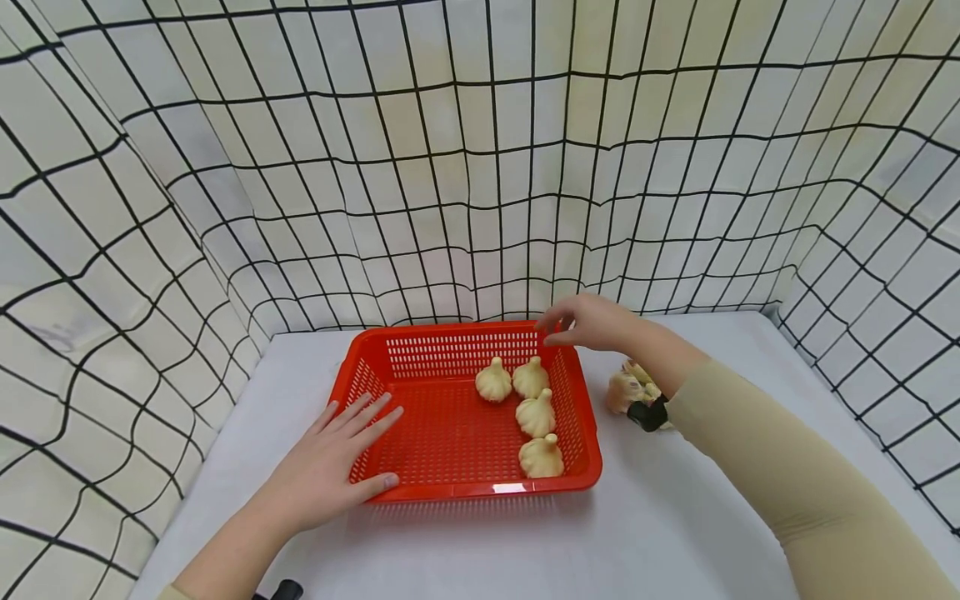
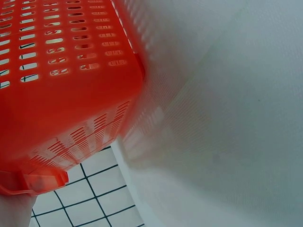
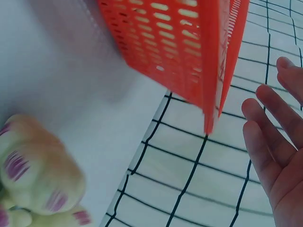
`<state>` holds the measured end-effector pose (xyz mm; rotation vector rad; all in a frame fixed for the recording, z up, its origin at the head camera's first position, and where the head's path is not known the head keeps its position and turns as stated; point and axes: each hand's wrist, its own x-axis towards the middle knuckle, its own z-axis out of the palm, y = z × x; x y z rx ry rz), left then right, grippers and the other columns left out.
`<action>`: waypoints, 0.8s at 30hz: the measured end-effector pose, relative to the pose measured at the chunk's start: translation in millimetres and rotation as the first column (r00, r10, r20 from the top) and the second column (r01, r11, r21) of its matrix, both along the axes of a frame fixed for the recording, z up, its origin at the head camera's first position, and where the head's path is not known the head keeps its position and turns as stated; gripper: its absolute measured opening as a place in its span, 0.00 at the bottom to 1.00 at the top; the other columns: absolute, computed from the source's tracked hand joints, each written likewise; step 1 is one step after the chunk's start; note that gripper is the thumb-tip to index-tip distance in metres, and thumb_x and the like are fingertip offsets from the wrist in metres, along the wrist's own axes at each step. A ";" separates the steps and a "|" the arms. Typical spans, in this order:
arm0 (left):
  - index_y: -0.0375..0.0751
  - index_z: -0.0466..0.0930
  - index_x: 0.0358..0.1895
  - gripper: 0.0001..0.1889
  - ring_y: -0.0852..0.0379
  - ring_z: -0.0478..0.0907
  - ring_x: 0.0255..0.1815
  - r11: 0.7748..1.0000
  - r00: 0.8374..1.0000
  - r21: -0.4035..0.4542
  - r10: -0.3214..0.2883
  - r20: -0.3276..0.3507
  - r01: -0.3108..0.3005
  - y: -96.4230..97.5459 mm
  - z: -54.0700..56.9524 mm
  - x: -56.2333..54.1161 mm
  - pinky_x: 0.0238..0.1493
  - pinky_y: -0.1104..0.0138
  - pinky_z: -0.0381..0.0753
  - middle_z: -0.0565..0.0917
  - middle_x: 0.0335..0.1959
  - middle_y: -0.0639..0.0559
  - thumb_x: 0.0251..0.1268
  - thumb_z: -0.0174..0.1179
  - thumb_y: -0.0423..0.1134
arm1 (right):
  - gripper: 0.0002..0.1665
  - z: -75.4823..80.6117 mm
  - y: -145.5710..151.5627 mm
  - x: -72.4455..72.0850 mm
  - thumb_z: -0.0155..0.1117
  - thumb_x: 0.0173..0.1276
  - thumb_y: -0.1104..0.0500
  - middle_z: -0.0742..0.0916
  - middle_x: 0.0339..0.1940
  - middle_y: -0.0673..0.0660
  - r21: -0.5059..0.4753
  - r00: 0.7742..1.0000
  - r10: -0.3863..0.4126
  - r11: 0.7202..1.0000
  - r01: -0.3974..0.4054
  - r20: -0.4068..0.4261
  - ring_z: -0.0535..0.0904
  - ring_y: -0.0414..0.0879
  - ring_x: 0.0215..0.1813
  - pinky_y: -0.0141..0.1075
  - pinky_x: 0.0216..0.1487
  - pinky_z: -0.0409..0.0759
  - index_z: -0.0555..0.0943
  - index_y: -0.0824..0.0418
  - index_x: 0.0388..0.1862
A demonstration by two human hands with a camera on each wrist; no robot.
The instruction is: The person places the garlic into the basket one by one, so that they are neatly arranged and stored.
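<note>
My left hand lies with spread fingers across the left rim of a red plastic basket. Over the basket's back right corner hovers my right hand, its fingers loosely bent and nothing between them. The right wrist view has that same hand beside the basket wall, fingers apart. Inside the basket, toward the right side, are several cream-coloured garlic bulbs. A knobbly ginger-like root with purple-marked ends lies on the table right of the basket, partly hidden by my right forearm.
A white-covered table carries the basket. Black netting over pale cloth walls encloses the back and both sides, close behind the basket's rear rim. A black wrist mount sits under my right sleeve.
</note>
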<state>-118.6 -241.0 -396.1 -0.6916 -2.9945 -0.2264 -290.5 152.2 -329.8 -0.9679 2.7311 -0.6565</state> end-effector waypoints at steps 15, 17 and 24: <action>0.58 0.61 0.77 0.43 0.45 0.52 0.79 1.000 1.000 -0.005 -0.006 -0.011 0.006 0.7 0.8 0.3 0.76 0.43 0.44 0.57 0.79 0.55 0.60 0.61 0.67 | 0.18 -21.5 71.9 27.7 0.71 0.66 0.50 0.87 0.48 0.51 -0.035 0.987 -0.146 0.988 0.149 0.071 0.82 0.47 0.47 0.39 0.43 0.85 0.86 0.51 0.54; 0.58 0.61 0.77 0.42 0.45 0.52 0.79 1.000 1.000 -0.009 -0.005 -0.009 0.005 0.2 0.3 0.2 0.76 0.43 0.44 0.57 0.79 0.55 0.60 0.60 0.67 | 0.19 -25.3 83.2 31.7 0.71 0.66 0.50 0.87 0.49 0.51 -0.024 0.986 -0.156 0.987 0.158 0.066 0.82 0.46 0.46 0.39 0.44 0.85 0.86 0.50 0.54; 0.59 0.61 0.77 0.43 0.45 0.52 0.79 1.000 1.000 -0.014 -0.004 -0.010 0.004 -0.3 -0.6 -0.5 0.76 0.42 0.44 0.58 0.79 0.55 0.59 0.60 0.68 | 0.19 -36.2 125.6 49.1 0.70 0.66 0.55 0.87 0.51 0.54 -0.022 0.973 -0.220 0.975 0.221 0.065 0.80 0.47 0.46 0.37 0.42 0.82 0.85 0.54 0.56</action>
